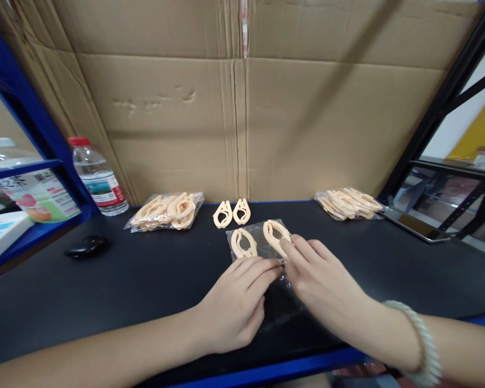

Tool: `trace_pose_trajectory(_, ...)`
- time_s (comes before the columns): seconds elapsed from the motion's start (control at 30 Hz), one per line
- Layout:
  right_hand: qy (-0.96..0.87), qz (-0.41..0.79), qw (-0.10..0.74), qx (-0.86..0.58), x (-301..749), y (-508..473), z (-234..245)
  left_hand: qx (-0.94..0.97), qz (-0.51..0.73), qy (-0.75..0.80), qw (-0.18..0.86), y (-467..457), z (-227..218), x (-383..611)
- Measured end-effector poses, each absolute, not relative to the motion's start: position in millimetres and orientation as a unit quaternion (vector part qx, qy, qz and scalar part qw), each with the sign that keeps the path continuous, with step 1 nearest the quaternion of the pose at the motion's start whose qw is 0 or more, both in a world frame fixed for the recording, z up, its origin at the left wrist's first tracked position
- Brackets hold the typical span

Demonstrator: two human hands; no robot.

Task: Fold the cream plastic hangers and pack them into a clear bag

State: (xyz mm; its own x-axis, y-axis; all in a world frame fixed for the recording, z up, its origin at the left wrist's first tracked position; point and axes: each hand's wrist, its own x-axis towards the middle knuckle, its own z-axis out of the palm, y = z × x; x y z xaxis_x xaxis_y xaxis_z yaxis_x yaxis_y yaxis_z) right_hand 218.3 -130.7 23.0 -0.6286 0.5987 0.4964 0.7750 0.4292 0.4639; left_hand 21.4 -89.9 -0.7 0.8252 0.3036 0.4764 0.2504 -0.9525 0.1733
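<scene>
A clear plastic bag [262, 233] lies on the black table in front of me. Two beige pieces, which look like folding hangers, are in or on it: the left hanger [243, 243] and the right hanger [275, 235]. My left hand [238, 302] closes on the bag's near part, its fingertips close to my right hand's. My right hand [321, 283] is closed at the bag too, fingers touching the lower end of the right hanger. Just behind stand two loose hangers, one [222, 214] beside the other [241, 211]. The fingertips partly hide the bag.
Filled bags of hangers lie at the back left [167, 212] and back right [347, 203]. A water bottle [99, 180] and a black computer mouse [87, 246] are on the left. A tablet-like flat device [415, 225] lies at the right. Cardboard [165, 124] walls the back.
</scene>
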Motion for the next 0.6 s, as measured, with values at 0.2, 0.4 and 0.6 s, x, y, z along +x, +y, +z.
trace_pose_trajectory(0.2, -0.892, -0.15, 0.254, -0.342, 233, -91, 77, 0.958, 0.245, 0.141, 0.054, -90, 0, 20)
trace_pose_trajectory(0.4, -0.916, -0.207, 0.054, -0.339, 231, 43, 57, 0.957, 0.254, 0.135, 0.042, -89, -3, 19)
trace_pose_trajectory(0.6, -0.924, -0.188, 0.022, -0.333, 211, 108, 30, 0.959, 0.245, 0.137, 0.041, -89, -4, 18)
